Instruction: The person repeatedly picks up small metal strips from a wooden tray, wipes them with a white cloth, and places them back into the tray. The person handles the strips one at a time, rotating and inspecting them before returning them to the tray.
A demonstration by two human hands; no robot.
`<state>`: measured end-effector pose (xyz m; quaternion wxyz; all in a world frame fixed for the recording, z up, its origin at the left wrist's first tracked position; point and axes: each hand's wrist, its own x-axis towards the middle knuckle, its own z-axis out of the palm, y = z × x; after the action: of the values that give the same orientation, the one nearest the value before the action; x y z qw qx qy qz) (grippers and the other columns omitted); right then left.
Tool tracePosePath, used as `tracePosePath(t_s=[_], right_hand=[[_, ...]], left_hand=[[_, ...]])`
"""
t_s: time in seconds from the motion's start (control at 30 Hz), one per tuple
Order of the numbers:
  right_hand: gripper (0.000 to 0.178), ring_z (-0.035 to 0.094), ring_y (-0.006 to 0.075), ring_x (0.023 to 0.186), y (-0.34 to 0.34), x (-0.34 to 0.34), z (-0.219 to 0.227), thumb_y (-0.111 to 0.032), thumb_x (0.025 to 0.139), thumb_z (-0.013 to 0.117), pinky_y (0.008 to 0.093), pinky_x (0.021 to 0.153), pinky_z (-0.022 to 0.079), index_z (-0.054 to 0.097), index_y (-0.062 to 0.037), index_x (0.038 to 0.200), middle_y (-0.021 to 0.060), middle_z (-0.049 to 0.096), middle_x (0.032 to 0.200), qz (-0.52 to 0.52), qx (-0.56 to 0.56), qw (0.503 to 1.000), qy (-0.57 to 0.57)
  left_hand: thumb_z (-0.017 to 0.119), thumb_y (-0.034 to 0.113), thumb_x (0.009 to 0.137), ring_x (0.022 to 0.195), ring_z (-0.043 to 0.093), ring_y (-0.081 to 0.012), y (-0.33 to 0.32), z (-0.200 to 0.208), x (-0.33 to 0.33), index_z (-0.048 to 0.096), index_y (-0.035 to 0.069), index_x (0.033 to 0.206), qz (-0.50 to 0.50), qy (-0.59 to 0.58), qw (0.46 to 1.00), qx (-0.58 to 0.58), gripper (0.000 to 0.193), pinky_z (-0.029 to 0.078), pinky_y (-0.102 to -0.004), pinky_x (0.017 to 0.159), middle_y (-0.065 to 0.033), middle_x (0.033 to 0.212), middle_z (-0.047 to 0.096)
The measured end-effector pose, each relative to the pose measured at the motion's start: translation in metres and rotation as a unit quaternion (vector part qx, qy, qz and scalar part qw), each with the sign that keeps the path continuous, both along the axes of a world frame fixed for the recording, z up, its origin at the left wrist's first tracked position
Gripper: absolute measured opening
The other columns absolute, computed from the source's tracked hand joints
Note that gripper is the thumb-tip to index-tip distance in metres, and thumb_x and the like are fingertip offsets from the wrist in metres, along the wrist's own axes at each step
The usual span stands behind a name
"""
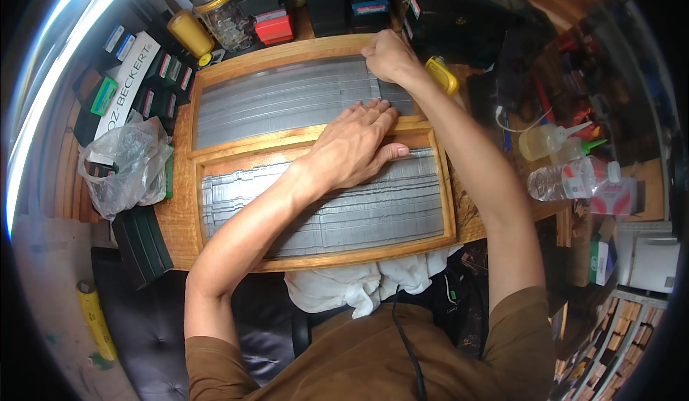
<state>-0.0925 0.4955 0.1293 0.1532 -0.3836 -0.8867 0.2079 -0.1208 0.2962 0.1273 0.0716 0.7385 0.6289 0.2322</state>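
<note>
A two-compartment wooden tray [451, 207] lies on the bench in front of me, with thin grey metal pieces packed in rows in both halves. My left hand [348, 146] reaches over the middle divider, palm down and fingers stretched out. Its fingertips rest near the right end of the far metal pieces [280, 100]; its thumb and palm are over the near metal pieces [344, 222]. At the tray's far right corner my right hand [391, 57] is closed, its fingers curled. A thin straight edge [375, 85] runs between the two hands. Whatever the right fingers grip is hidden.
Dark boxes and a jar [228, 24] stand behind the tray. On the left are a clear plastic bag [129, 164] and more small boxes. A yellow object [441, 76] sits beside my right forearm. Bottles, including a clear one [570, 178], are farther right. White cloth [337, 290] hangs below the tray.
</note>
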Motion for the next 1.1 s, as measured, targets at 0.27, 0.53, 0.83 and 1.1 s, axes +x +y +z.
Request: tracePosePath(t_s=[0.27, 0.53, 0.83, 1.1], right_hand=[[0.017, 0.071, 0.0175, 0.067, 0.005, 0.027, 0.017, -0.007, 0.097, 0.061, 0.0293, 0.052, 0.054, 0.069, 0.0079, 0.094, 0.0121, 0.072, 0.082, 0.06, -0.243, 0.966, -0.06], [0.027, 0.053, 0.0139, 0.054, 0.003, 0.012, 0.02, -0.024, 0.105, 0.053, 0.032, 0.047, 0.04, 0.068, -0.002, 0.1, 0.0044, 0.064, 0.071, 0.099, -0.179, 0.961, -0.187], [0.031, 0.047, 0.0105, 0.053, -0.057, -0.022, 0.035, -0.018, 0.106, 0.047, 0.03, 0.05, 0.041, 0.07, -0.0009, 0.118, 0.0022, 0.062, 0.072, 0.221, -0.29, 0.931, 0.002], [0.024, 0.071, 0.0249, 0.095, -0.116, 0.046, 0.072, -0.014, 0.1, 0.058, 0.0379, 0.087, 0.055, 0.072, 0.0046, 0.109, 0.016, 0.075, 0.099, 0.299, -0.128, 0.944, -0.054]], left_hand=[[0.06, 0.045, 0.103, 0.126, 0.055, -0.0441, 0.002, 0.006, 0.004, 0.057, -0.007, 0.135, 0.021, -0.023, 1.0, 0.003, 0.062, 0.044, -0.0485, 0.11, -0.0297, 0.138, 0.057], [0.063, 0.039, 0.102, 0.118, 0.057, -0.0395, 0.001, -0.001, 0.004, 0.06, -0.007, 0.128, 0.032, -0.017, 0.999, 0.028, 0.053, 0.046, -0.0468, 0.104, -0.0243, 0.129, 0.061], [0.059, 0.026, 0.105, 0.113, 0.061, -0.0378, -0.02, 0.007, -0.027, 0.062, -0.004, 0.123, -0.009, -0.039, 0.999, 0.006, 0.035, 0.048, -0.0455, 0.104, -0.0217, 0.116, 0.066], [0.072, 0.004, 0.091, 0.096, 0.067, -0.036, -0.197, 0.045, -0.044, 0.068, -0.004, 0.11, 0.216, -0.042, 0.968, 0.123, 0.021, 0.053, -0.0418, 0.086, -0.0196, 0.105, 0.071]])
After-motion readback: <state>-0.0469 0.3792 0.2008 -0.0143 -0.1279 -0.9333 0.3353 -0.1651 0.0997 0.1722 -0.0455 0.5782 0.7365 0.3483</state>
